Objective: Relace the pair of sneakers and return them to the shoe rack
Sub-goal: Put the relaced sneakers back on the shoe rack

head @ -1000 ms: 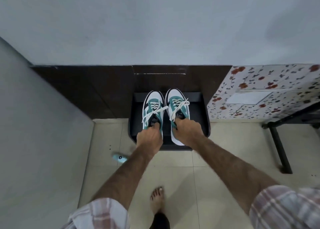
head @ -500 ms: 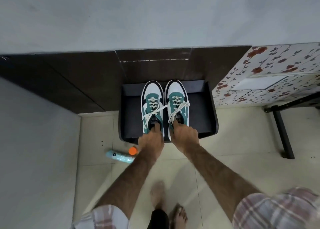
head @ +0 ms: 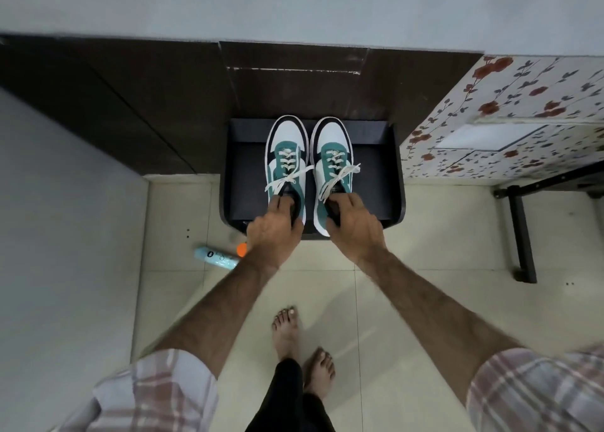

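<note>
Two sneakers, white, teal and black, stand side by side on the black shoe rack (head: 390,183), toes to the wall; no brand mark legible. White laces threaded and tied on both. Left hand (head: 274,235) grips the heel collar of the left sneaker (head: 287,157), fingers curled into its opening. Right hand (head: 353,230) grips the right sneaker (head: 333,153) likewise. Pale blue bottle (head: 216,258) with orange cap lies on the tiled floor (head: 425,301) left of the rack; its print unreadable.

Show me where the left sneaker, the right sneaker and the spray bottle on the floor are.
left sneaker (head: 287,137): head view, on its white toe.
right sneaker (head: 332,135): head view, on its white toe.
spray bottle (head: 217,258): head view, on its pale blue body.
</note>
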